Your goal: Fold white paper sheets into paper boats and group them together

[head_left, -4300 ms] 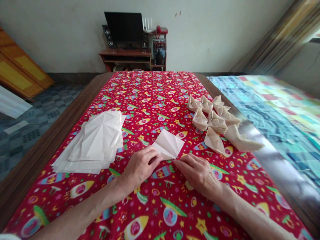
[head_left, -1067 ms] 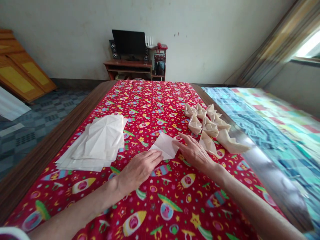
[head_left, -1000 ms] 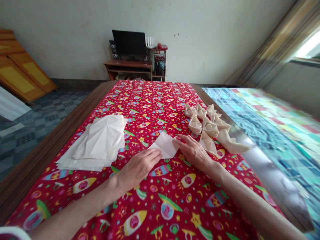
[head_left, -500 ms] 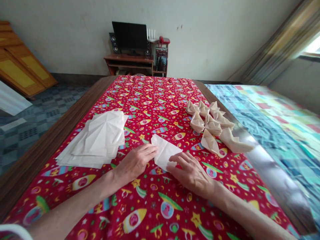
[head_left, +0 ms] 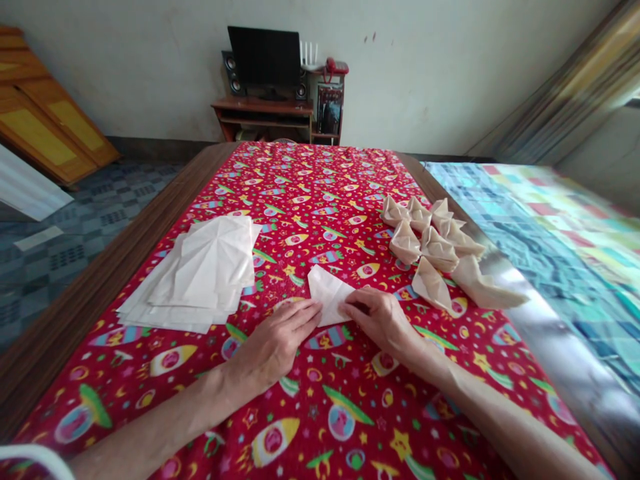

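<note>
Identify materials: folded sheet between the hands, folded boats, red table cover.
The folded sheet looks like thin matte off-white paper; its crisp creases suggest that. The folded boats look like the same paper, holding sharp folds. The red table cover looks like matte printed fabric, though no weave can be made out.

A red cloth (head_left: 320, 180) at the centre of the frame is patterned with yellow, green and pink rockets and stars. Cream is shown on the folded paper (head_left: 327, 293), pastel squares on the quilt (head_left: 550, 267) at right, grey checks on the floor (head_left: 85, 227) at left.
</note>
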Demonstrator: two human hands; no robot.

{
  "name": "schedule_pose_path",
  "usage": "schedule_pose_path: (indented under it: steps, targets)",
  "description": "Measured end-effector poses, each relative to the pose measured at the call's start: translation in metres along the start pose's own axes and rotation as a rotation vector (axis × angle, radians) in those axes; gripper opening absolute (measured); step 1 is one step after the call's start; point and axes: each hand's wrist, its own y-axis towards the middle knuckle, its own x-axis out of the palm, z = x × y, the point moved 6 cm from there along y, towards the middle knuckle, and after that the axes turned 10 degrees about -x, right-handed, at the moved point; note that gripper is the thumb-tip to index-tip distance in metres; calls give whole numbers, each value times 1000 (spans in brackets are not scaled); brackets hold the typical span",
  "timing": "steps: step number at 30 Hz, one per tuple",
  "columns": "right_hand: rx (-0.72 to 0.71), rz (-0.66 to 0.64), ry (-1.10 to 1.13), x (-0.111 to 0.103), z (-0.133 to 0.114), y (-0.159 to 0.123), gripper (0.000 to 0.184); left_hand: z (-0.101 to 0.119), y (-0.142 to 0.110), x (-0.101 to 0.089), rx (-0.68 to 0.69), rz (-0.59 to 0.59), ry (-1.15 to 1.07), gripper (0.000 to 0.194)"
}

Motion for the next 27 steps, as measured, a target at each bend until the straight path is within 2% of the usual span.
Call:
schedule_pose_path:
  steps: [8, 13, 18, 27]
  targets:
    - [-67, 1, -145, 2, -2, 8, 22, 1, 0, -1, -6, 10, -35, 49]
    - [-81, -34, -167, 4, -2, 8, 21, 3, 1, -1, -32, -9, -34, 49]
    - [-74, -14, -181, 3, -1, 8, 20, 8, 1, 0, -14, -63, -19, 46]
    - [-73, -20, -185, 3, -5, 10, 20, 11, 1, -1, 8, -49, 76, 42]
